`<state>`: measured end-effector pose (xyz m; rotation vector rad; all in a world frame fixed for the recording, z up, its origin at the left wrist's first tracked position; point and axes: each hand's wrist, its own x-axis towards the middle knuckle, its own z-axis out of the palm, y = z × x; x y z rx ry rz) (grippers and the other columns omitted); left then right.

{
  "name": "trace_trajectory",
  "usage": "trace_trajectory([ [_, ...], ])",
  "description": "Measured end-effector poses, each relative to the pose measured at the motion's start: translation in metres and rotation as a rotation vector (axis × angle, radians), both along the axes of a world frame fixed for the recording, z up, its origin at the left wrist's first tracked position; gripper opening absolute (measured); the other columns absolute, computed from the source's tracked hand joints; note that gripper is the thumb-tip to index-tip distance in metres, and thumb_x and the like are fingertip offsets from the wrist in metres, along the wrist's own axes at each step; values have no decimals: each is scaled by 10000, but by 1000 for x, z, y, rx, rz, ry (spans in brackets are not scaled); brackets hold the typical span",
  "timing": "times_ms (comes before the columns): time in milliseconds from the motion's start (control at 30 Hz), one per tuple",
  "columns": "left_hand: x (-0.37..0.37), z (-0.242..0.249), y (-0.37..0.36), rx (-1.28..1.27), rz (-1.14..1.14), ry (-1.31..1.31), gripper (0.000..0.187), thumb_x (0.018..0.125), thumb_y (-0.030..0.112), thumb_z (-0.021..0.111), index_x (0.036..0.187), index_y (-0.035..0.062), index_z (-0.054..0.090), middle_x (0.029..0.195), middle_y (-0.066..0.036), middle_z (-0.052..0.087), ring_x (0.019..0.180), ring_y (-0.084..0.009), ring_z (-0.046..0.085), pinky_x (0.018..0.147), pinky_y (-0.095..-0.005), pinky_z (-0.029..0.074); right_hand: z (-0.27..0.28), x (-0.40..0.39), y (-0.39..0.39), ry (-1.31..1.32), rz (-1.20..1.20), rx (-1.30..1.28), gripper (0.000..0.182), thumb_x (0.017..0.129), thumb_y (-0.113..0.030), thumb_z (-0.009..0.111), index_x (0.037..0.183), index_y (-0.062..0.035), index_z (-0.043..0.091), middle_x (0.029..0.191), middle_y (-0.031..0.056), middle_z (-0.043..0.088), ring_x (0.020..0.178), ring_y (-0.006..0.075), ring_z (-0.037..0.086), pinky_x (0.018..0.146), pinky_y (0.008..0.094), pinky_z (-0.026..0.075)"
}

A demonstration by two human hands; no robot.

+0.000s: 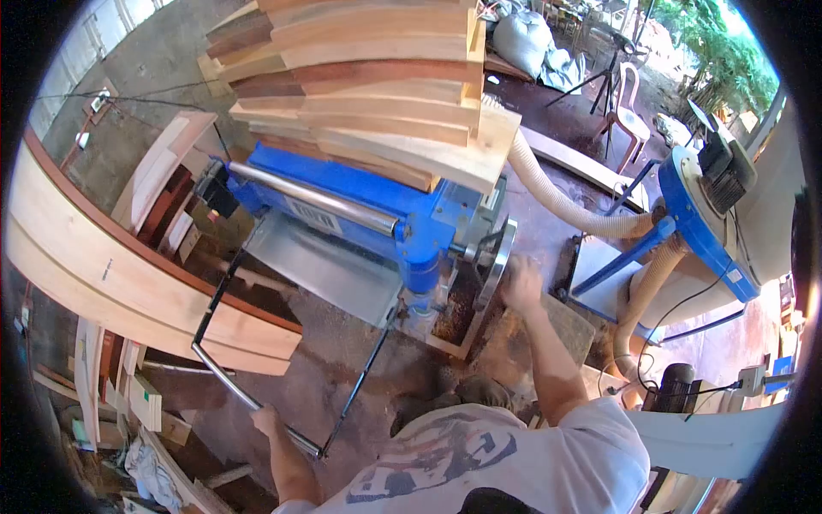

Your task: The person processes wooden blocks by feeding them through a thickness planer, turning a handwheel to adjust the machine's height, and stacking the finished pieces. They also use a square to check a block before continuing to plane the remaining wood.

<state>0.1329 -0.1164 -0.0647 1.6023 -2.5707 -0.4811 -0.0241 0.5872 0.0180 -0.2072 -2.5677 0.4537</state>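
Note:
A blue thickness planer [342, 193] stands in front of me, with a bare metal table [330, 270] on its near side. My left hand [268, 421] is wrapped round the metal bar [227, 383] of the frame that sticks out from this table. At the planer's right side, my right hand [521, 284] is closed at the outer side of the handwheel [497, 267]; the grip itself is mostly hidden by the hand. Stacked on top of the planer are several curved wooden boards [368, 86].
A long curved wooden panel [128, 265] lies at the left, above wood offcuts [145, 403]. To the right stands a blue dust collector [693, 214] with a ribbed hose [556, 197]. Farther back are a plastic chair [629, 116], a tripod [608, 77] and a stuffed sack [522, 41].

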Motion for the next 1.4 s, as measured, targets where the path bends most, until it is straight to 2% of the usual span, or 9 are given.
trace_trajectory([
  [233,-1,9,6,41,56,31,510,857,294,657,1143,-123,589,1103,-330,664,1051,-475,649,936,-521,514,43,38,-30,-369,-35,-102,301,974,-283,515,944,-36,684,964,242,684,851,460,639,773,548,504],
  [467,10,-8,0,188,38,258,593,867,281,681,1269,-117,504,1206,-353,614,1123,-481,610,970,-492,483,25,39,-31,-151,-29,-62,372,982,-305,516,1096,-4,702,1088,242,691,1064,409,625,949,502,456],
  [633,67,-27,20,517,-295,665,534,921,267,692,1316,-42,509,1177,-233,635,1084,-371,625,979,-447,464,52,85,-51,-29,-373,-103,434,917,-312,615,1208,3,679,1139,239,695,1144,391,610,1068,443,404],
  [700,102,-38,35,660,-323,693,555,950,320,682,1320,-52,501,1102,-173,636,1026,-297,611,933,-405,479,78,90,-53,204,-412,-87,428,872,-271,660,1192,13,685,1135,252,692,1108,395,633,1044,437,436],
  [867,162,10,50,1001,-250,510,675,956,407,678,1406,-42,451,871,-44,603,650,-108,565,547,-265,471,168,91,-91,369,-295,-76,395,857,-203,665,1172,35,684,1127,255,688,1003,382,679,929,432,513],
  [1067,178,-88,0,782,-230,619,719,919,341,738,1409,-90,435,1026,-111,669,892,-182,645,826,-298,523,234,50,-144,472,-78,-134,430,870,-225,688,1233,0,641,1158,188,650,1054,324,580,954,436,447],
  [1300,173,8,-19,928,132,670,710,909,315,742,1417,-83,446,1121,-147,693,1026,-225,655,926,-327,499,256,-6,-222,569,195,-70,389,900,-175,694,1232,15,628,1180,187,658,1088,335,599,971,429,454],
  [1367,174,-34,-37,729,84,740,681,896,310,753,1394,-69,485,1167,-168,678,1069,-242,643,951,-338,493,249,-13,-255,478,301,-188,381,914,-154,680,1247,23,624,1205,196,658,1128,341,603,1003,438,444],
  [1400,174,10,-37,662,144,685,661,888,305,758,1374,-64,506,1187,-173,668,1094,-245,634,965,-341,487,242,-13,-274,475,319,-164,375,922,-143,670,1252,28,621,1220,198,652,1143,341,598,1017,437,438],
])
